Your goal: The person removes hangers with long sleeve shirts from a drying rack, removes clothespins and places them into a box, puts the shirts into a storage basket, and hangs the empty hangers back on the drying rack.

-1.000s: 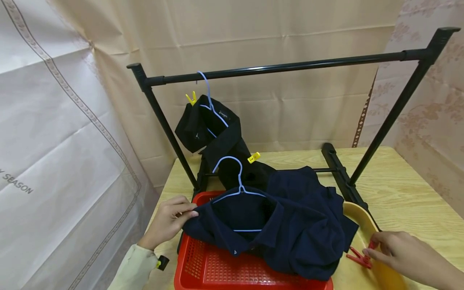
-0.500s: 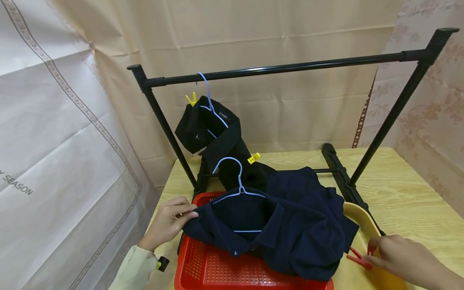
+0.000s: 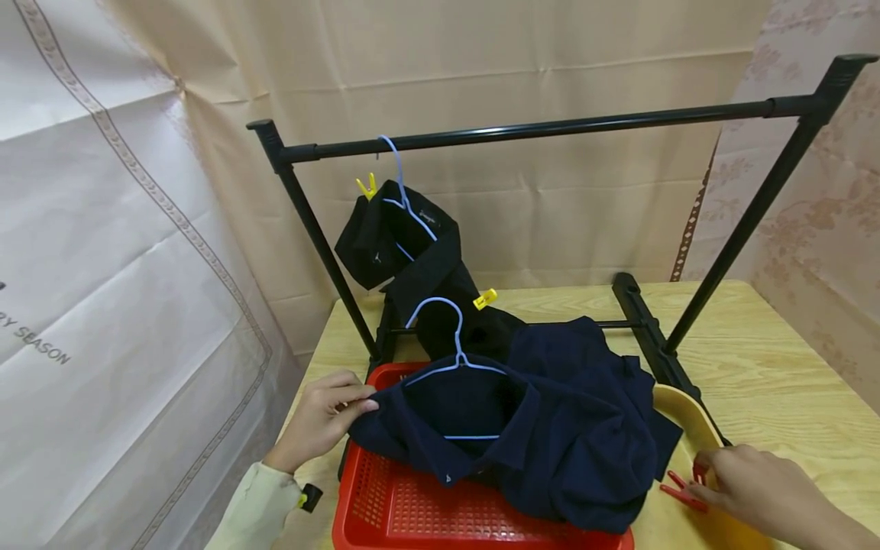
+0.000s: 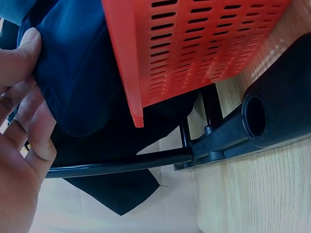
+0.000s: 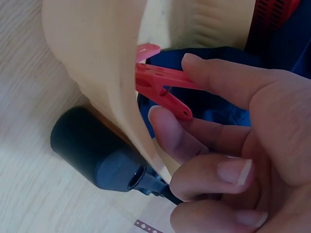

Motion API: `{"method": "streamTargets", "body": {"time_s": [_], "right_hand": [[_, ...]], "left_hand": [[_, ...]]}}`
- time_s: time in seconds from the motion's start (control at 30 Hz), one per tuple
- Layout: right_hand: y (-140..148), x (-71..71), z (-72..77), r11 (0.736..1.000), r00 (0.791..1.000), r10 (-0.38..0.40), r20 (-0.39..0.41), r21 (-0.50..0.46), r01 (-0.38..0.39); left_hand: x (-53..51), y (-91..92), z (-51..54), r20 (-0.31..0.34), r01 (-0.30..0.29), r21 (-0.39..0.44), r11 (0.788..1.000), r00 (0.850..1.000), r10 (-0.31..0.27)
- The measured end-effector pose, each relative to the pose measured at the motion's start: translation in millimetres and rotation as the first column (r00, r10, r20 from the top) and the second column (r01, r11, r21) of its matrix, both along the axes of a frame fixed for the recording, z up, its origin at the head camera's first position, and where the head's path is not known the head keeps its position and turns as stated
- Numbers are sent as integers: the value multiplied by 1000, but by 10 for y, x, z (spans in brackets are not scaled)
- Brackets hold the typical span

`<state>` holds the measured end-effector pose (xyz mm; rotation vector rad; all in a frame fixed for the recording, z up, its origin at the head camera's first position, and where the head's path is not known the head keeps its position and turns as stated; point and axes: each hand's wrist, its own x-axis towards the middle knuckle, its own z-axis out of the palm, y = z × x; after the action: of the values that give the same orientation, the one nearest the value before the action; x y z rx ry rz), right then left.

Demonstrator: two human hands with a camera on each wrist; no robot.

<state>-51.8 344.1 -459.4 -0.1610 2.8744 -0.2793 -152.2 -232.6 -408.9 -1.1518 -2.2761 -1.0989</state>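
I have the left hand point(image 3: 323, 420) pinching the shoulder of a dark navy collared cloth shirt point(image 3: 584, 428), spread with its slim light-blue hanger point(image 3: 458, 336) over a perforated red plastic basket point(image 3: 440, 519). Rightward, the shirt overlaps a yellow plastic basin point(image 3: 681, 401). Inside its rim, my right hand point(image 3: 763, 481) pinches a small red plastic clothespin point(image 5: 156, 77) between thumb and forefinger. The clothespin's long axis runs leftward from those fingertips; the shirt's edge lies just beyond, nearer this hand than the pinched shoulder. The pale wood-grain table point(image 3: 777, 367) supports everything, before a beige cloth backdrop point(image 3: 564, 46).
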Motion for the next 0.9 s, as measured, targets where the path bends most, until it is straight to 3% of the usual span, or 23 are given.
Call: {"method": "streamTargets", "body": {"time_s": [0.5,0.8,0.9], "right_hand": [[-112,2,19,999,1000,-3,-1,45,3],[-147,-57,231,999,999,-23,-50,-28,21],[-161,-74,340,1000,995,-16,-101,-28,13]], "left_hand": [[3,7,7,-12,-10,-18,1000,1000,10],[8,3,5,8,-12,-8,1000,1000,12],[12,3,9,10,-10,-3,1000,1000,10]]}}
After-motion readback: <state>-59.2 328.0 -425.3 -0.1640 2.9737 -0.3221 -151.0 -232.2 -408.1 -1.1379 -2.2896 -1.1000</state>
